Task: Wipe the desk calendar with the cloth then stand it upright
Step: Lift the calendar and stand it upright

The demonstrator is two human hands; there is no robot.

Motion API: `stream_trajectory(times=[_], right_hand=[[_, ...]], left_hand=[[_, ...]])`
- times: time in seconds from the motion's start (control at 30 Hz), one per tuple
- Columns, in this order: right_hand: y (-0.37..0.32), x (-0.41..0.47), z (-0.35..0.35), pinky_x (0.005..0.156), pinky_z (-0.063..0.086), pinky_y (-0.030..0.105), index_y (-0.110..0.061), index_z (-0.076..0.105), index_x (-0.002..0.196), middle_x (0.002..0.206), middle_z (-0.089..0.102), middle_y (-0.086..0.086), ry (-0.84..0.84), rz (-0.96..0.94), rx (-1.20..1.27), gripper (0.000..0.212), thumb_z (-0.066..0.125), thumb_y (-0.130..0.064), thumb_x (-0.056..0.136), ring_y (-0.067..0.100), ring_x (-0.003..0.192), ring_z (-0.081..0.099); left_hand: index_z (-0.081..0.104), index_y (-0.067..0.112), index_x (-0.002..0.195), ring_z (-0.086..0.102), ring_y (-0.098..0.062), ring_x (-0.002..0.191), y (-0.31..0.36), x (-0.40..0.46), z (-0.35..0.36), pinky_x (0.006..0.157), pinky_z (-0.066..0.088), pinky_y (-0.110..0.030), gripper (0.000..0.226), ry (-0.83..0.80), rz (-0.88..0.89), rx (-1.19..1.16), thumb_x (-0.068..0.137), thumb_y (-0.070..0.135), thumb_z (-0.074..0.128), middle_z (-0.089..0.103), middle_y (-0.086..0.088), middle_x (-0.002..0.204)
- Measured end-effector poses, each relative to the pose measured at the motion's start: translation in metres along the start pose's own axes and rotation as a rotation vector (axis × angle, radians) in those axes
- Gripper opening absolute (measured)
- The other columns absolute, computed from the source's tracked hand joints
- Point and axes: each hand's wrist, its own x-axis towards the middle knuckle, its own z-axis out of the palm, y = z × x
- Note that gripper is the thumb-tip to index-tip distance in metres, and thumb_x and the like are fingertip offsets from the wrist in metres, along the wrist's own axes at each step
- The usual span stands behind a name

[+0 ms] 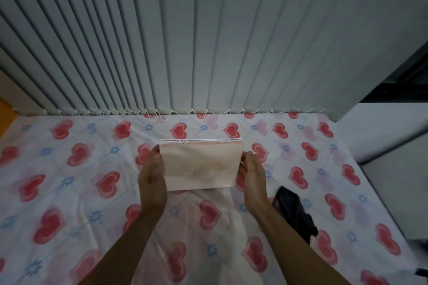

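Observation:
The desk calendar [201, 164] is pale pink with faint gold lettering and white spiral rings along its top edge. It stands upright on the heart-print sheet [69, 169], cover facing me. My left hand [152, 176] grips its left edge and my right hand [251, 173] grips its right edge. A dark cloth [295, 213] lies crumpled on the sheet just right of my right forearm, held by neither hand.
Grey vertical blinds [208, 41] hang right behind the surface, their beaded hem close to the calendar's top. A white ledge [382, 134] borders the right side. An orange patch [5, 109] shows at the far left.

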Motion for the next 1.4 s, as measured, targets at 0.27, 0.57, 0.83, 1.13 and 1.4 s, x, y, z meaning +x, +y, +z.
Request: stream_trajectory(times=[0.27, 0.57, 0.83, 1.13, 1.4], right_hand=[[0.014, -0.007, -0.004, 0.094, 0.05, 0.039, -0.034, 0.072, 0.103, 0.105, 0.075, -0.008, -0.013, 0.054, -0.056, 0.042, 0.032, -0.046, 0.102, 0.009, 0.1, 0.067], [0.0, -0.015, 0.002, 0.102, 0.045, 0.049, -0.011, 0.062, 0.124, 0.122, 0.066, 0.011, -0.009, -0.043, -0.061, 0.05, 0.029, -0.043, 0.104, 0.023, 0.114, 0.06], [-0.003, -0.02, 0.005, 0.106, 0.041, 0.048, -0.01, 0.057, 0.131, 0.13, 0.062, 0.011, -0.019, -0.047, 0.014, 0.05, 0.028, -0.041, 0.104, 0.022, 0.121, 0.056], [0.003, -0.011, 0.004, 0.071, 0.056, 0.016, -0.022, 0.07, 0.112, 0.101, 0.076, -0.003, -0.042, -0.036, 0.035, 0.048, 0.031, -0.048, 0.101, 0.007, 0.093, 0.069], [-0.007, 0.015, 0.015, 0.086, 0.052, 0.032, -0.037, 0.07, 0.107, 0.101, 0.075, -0.012, -0.058, -0.021, 0.029, 0.05, 0.029, -0.063, 0.095, 0.004, 0.092, 0.069]], left_hand=[[0.057, 0.0, 0.125, 0.055, -0.031, 0.119, -0.014, -0.015, -0.002, 0.102, 0.041, -0.059, 0.042, 0.013, -0.107, 0.043, 0.103, 0.025, 0.032, 0.061, -0.022, 0.123], [0.064, 0.023, 0.121, 0.064, 0.001, 0.097, 0.003, -0.018, 0.001, 0.066, 0.05, -0.009, 0.041, 0.0, -0.15, -0.038, 0.101, 0.041, 0.033, 0.073, 0.008, 0.103], [0.068, 0.049, 0.098, 0.066, 0.007, 0.081, 0.015, -0.019, 0.007, 0.055, 0.049, -0.009, 0.034, -0.022, -0.167, -0.065, 0.098, 0.05, 0.034, 0.073, 0.022, 0.087], [0.071, 0.051, 0.092, 0.066, 0.009, 0.08, 0.019, -0.018, 0.007, 0.053, 0.048, -0.006, 0.038, -0.05, -0.185, -0.026, 0.093, 0.062, 0.035, 0.073, 0.023, 0.087], [0.068, 0.053, 0.096, 0.062, 0.015, 0.088, 0.03, 0.007, 0.012, 0.061, 0.044, -0.001, 0.039, -0.074, -0.175, -0.01, 0.09, 0.065, 0.031, 0.07, 0.032, 0.092]])
